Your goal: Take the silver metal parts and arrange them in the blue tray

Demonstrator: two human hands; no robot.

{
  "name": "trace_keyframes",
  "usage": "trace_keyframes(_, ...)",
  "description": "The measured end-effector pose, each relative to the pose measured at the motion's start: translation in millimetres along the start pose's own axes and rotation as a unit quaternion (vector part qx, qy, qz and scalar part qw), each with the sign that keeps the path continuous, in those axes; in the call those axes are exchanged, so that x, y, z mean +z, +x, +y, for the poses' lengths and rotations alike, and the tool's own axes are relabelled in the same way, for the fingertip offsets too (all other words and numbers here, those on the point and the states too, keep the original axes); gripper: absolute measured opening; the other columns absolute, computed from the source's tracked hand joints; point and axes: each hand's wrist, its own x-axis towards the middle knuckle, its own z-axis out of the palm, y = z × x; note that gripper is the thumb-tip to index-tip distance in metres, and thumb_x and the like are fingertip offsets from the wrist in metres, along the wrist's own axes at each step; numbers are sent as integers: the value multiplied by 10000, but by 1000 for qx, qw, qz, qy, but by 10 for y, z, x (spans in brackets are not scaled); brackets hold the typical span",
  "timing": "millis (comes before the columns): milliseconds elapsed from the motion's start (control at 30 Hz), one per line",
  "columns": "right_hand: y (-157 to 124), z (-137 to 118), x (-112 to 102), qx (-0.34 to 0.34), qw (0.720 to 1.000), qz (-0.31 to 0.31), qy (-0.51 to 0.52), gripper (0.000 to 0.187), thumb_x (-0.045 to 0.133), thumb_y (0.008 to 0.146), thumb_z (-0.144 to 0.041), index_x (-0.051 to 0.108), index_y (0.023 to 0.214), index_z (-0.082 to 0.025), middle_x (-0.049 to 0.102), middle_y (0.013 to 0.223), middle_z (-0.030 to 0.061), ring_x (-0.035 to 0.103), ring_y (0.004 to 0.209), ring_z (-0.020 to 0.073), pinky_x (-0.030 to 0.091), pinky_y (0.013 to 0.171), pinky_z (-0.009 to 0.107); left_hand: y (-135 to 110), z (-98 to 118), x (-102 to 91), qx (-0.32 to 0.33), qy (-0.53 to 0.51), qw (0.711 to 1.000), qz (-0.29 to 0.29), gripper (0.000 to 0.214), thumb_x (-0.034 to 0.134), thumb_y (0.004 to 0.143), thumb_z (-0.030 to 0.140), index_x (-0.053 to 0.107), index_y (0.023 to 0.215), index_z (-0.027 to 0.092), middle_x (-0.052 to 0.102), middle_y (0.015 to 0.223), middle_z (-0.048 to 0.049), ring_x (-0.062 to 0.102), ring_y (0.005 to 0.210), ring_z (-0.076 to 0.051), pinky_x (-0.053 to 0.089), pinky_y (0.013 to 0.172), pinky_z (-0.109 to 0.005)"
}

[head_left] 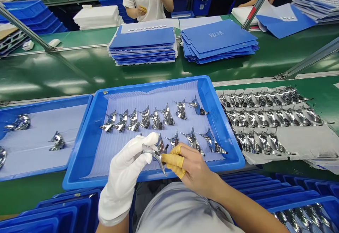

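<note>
My left hand (123, 176), in a white cotton glove, and my right hand (189, 166), with yellow finger cots, meet over the near edge of a blue plastic tray (87, 148). Between them is a small, pointed, mirror-bright curved metal piece (155, 153). The yellow-capped fingertips pinch it from the right, and the gloved fingers hold it from the left. Rows of similar chrome pieces (156, 119) lie on the tray's pale ribbed liner (116, 99), and my hands cover part of the nearer row.
A second blue tray (45, 102) holding a few chrome pieces stands to the left. Rows of chrome pieces on a paper sheet (265, 120) lie to the right on the green conveyor belt (53, 70). Stacked blue folders (217, 39) and a co-worker (147, 0) are beyond; blue crates are below.
</note>
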Motion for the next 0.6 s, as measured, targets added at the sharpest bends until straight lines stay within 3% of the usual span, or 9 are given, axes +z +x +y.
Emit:
trace_keyframes(233,-38,-20,-2,4,999,-28,-25,248,491,992,-151,671,1158,-192,631,796,50,521,703,161,478,641,296,50,36,84,-46,-77,994,58,171,665,899,250,791,1004,299,768,1027,4,665,978,-176,532,856,-258)
trace_keyframes(300,-31,-44,1,26,999,-28,17,220,485,996,-175,683,1091,-190,614,753,36,507,686,159,463,638,293,77,51,124,-76,-88,989,89,152,660,902,303,805,929,264,782,949,-14,689,888,-182,546,798,-268)
trace_keyframes(367,-9,-76,-2,98,988,-34,113,193,495,995,-217,684,968,-190,589,706,11,494,654,143,449,634,281,101,61,161,-111,-91,983,111,169,670,892,344,808,890,248,790,930,-21,705,866,-192,552,802,-279)
trace_keyframes(433,21,-106,-9,205,951,-48,227,195,525,974,-266,650,846,-190,554,663,-16,477,608,120,430,608,258,119,66,190,-138,-89,980,115,171,694,873,363,806,916,241,789,992,-29,708,948,-210,540,890,-300)
trace_keyframes(500,50,-124,-14,306,894,-51,324,208,570,935,-323,608,779,-191,528,648,-32,469,569,103,412,569,241,132,65,204,-165,-82,978,95,238,697,869,382,790,1027,231,772,1085,-52,692,1041,-239,513,973,-339)
trace_keyframes(600,83,-124,-12,388,824,-30,413,233,626,878,-367,570,735,-192,519,632,-42,478,544,94,412,548,235,143,66,195,-188,-97,977,40,390,647,896,428,724,1213,215,722,1211,-91,662,1122,-280,498,1015,-388)
